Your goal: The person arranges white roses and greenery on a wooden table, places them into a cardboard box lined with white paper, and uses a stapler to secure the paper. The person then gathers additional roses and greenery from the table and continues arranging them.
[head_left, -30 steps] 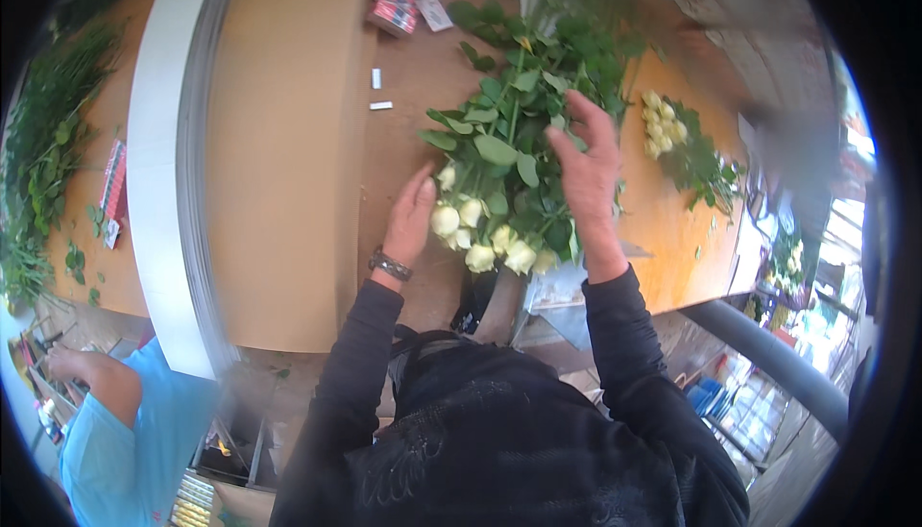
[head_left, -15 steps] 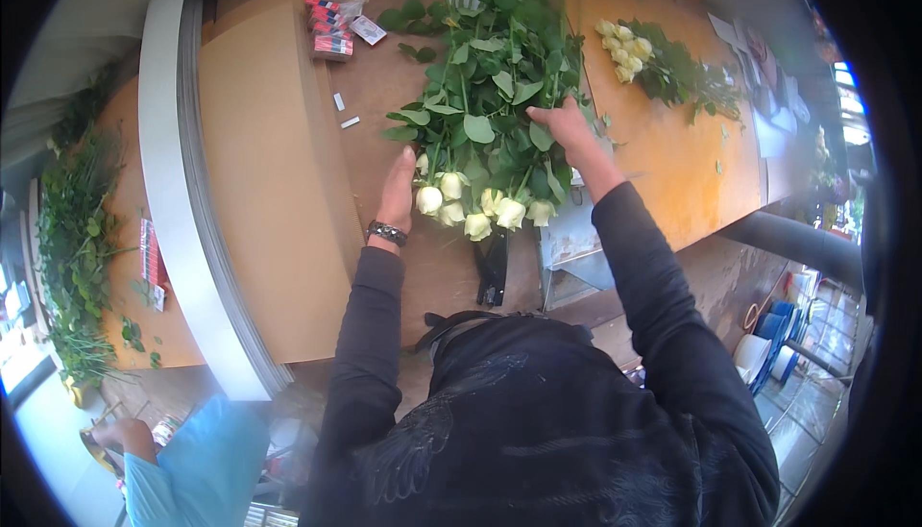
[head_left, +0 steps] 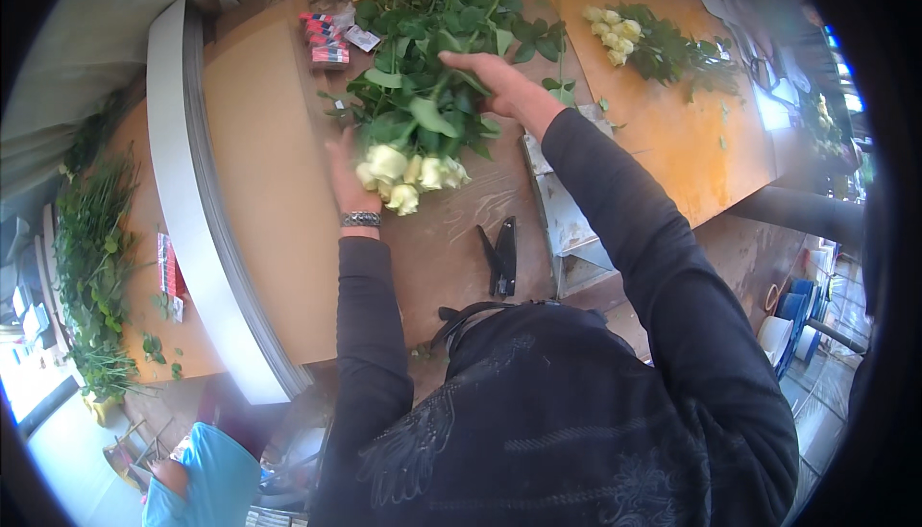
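A bunch of white roses [head_left: 389,170] with long leafy stems lies on the brown worktop between my hands. My left hand [head_left: 342,167] holds its left side by the flower heads, fingers partly hidden. Higher up, my right hand [head_left: 490,80] grips the leafy stems [head_left: 432,114], with its thumb visible and the other fingers mostly hidden among leaves. A black stapler-like tool [head_left: 499,258] rests below the blooms, beside a metal piece [head_left: 567,229].
At left stand tall cardboard sheets [head_left: 259,191], a white strip [head_left: 192,191] and more greenery [head_left: 91,258]. Another rose bunch [head_left: 615,37] lies on the right-hand board [head_left: 711,162]. Red-striped packets [head_left: 325,42] sit at the back. A person in blue [head_left: 206,469] is at lower left.
The bunch and both hands have shifted up and to the left, the flower heads drawn closer together. The black tool shows more fully below them. The view has also shifted somewhat.
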### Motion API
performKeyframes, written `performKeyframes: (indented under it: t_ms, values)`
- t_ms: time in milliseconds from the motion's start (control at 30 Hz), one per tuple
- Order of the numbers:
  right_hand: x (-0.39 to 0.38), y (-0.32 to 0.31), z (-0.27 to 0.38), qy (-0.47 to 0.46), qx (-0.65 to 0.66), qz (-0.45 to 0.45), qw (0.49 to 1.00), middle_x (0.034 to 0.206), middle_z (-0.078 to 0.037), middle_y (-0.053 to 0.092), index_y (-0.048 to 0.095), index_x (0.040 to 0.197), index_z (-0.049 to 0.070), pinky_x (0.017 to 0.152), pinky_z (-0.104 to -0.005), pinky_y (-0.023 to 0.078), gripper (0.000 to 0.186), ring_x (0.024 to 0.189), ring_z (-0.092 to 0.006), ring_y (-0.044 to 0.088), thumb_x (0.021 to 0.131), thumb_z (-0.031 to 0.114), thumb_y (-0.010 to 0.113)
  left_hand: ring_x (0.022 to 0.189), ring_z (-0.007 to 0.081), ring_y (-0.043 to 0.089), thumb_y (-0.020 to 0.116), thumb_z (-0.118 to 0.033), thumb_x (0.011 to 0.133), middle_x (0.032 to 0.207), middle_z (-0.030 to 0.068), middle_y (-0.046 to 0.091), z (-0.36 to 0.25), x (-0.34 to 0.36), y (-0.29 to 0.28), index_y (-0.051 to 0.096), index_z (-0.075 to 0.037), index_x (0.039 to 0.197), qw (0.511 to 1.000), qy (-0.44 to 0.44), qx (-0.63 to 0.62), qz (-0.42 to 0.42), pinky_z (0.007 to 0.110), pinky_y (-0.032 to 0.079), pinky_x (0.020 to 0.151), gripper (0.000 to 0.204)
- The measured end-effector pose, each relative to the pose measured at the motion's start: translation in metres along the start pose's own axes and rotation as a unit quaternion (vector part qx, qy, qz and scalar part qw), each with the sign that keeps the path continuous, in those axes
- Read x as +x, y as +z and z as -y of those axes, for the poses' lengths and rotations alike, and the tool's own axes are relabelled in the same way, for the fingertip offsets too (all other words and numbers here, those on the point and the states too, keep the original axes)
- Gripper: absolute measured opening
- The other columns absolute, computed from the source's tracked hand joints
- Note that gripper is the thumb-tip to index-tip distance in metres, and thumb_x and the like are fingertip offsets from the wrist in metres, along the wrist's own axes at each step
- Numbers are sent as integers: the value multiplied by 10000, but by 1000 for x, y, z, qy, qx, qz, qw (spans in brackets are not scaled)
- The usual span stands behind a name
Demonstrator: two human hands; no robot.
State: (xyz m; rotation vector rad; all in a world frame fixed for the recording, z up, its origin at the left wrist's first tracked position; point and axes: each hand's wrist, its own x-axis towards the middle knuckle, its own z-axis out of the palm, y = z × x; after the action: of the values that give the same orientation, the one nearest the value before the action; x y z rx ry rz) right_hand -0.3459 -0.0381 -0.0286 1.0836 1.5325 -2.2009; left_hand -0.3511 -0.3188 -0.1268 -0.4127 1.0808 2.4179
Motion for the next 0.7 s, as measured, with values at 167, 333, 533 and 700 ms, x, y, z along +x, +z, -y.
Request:
performKeyframes:
  t_ms: [167,333,533,700]
  values:
    - [-16,-44,22,-4,-204,-71,976,1386,-206,600,511,1481,26,889,-486,595,751,1190,-344,637,959,529,706,1410,277,481,514,-359,1094,1558,155,478,-13,-32,-4,441,-6,1543,958,129,248,-59,412,404,1167,576]
    - [5,-144,18,-139,-359,-292,876,1153,-202,730,640,1296,-40,824,-449,596,589,982,-343,725,903,384,755,1342,271,530,583,-139,1050,1488,187,527,17,-114,1,436,20,1524,917,210,299,-159,390,439,1124,520]
    - [26,-185,-7,-96,-613,-201,758,1139,-298,714,634,1260,-81,888,-468,576,560,1088,-417,699,822,232,787,1270,210,583,610,-94,1031,1415,157,577,49,-145,-2,444,9,1525,955,-19,230,-189,352,516,1015,531]
    - [44,-144,-31,-146,-433,-362,813,1095,-280,738,638,1264,-74,868,-439,582,481,995,-365,743,845,127,762,1139,202,661,586,-96,1052,1290,126,660,31,-153,-4,523,19,1454,956,34,265,-124,338,549,957,423]
